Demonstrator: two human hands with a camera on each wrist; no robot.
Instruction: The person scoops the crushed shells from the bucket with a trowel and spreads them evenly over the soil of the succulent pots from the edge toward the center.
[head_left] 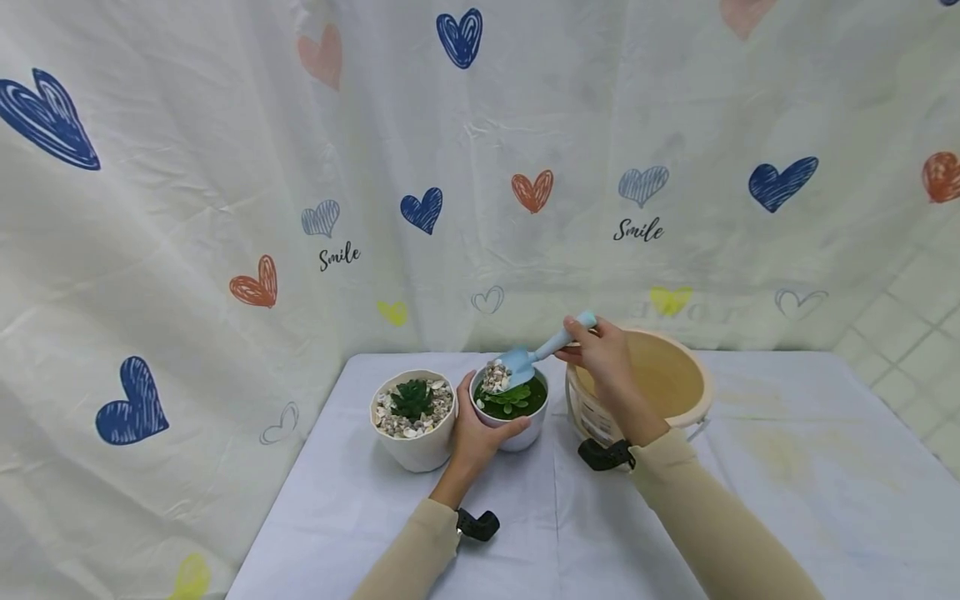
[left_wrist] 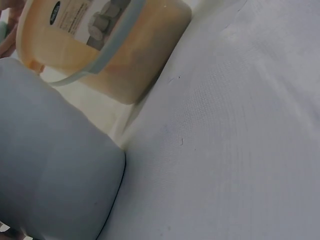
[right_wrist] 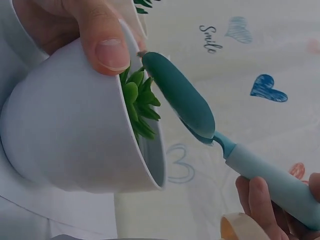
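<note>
My right hand (head_left: 606, 360) grips the handle of a light blue trowel (head_left: 519, 365), whose blade carries small pebbles (head_left: 496, 377) over a white flower pot (right_wrist: 75, 120). Inside that pot grows a green succulent (right_wrist: 140, 102), with dark green material around it. Around the near left side of the pot curls my left hand (head_left: 477, 433), its thumb (right_wrist: 111, 52) over the rim. To the left stands another white pot (head_left: 417, 454); a dark green succulent (head_left: 412, 400) sits in it among pebbles and shells. In the left wrist view the held pot (left_wrist: 55, 155) hides most of the hand.
A cream bucket (head_left: 701, 408) with a label and a grey handle (left_wrist: 115, 45) stands right of the pots, beneath my right forearm. A white cloth (head_left: 780, 517) covers the table. Behind hangs a curtain (head_left: 570, 100) printed with hearts.
</note>
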